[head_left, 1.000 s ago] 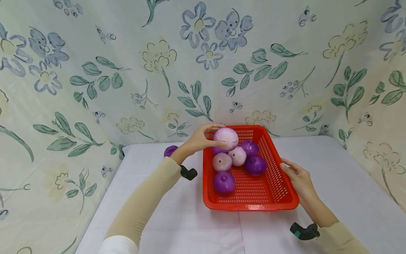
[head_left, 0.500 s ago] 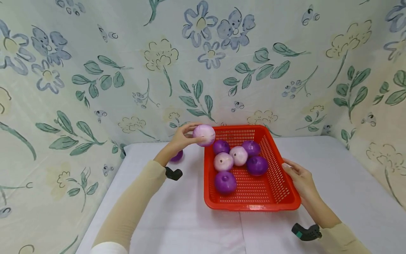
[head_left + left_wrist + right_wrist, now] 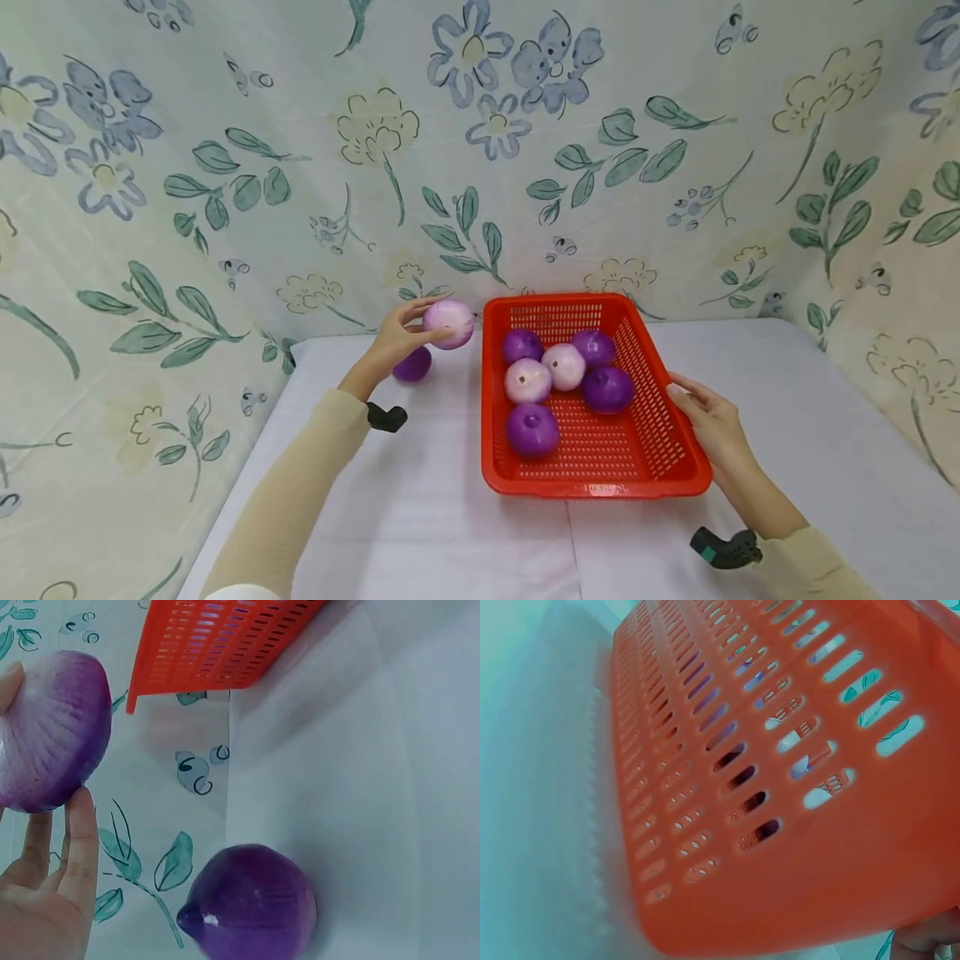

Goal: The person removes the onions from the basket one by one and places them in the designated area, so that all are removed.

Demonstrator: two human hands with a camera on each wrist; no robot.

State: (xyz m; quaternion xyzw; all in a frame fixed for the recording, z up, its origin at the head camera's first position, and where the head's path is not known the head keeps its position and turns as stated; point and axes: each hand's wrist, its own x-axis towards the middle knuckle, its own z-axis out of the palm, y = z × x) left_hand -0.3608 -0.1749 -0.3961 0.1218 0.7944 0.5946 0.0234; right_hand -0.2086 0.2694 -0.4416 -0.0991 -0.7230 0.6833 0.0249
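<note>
My left hand holds a pale pink-purple onion in the air just left of the red basket; the same pale onion fills the upper left of the left wrist view. Below it a dark purple onion lies on the white table, and that dark onion shows close up at the wrist. Several onions lie in the basket, pale ones and dark ones. My right hand rests with relaxed fingers against the basket's right wall.
Floral cloth hangs behind the table and along both sides. The white table top runs in front of the basket and to its right.
My left hand has carried the pale onion from above the basket leftward over its rim and now holds it above the dark onion on the table. The right hand has stayed put.
</note>
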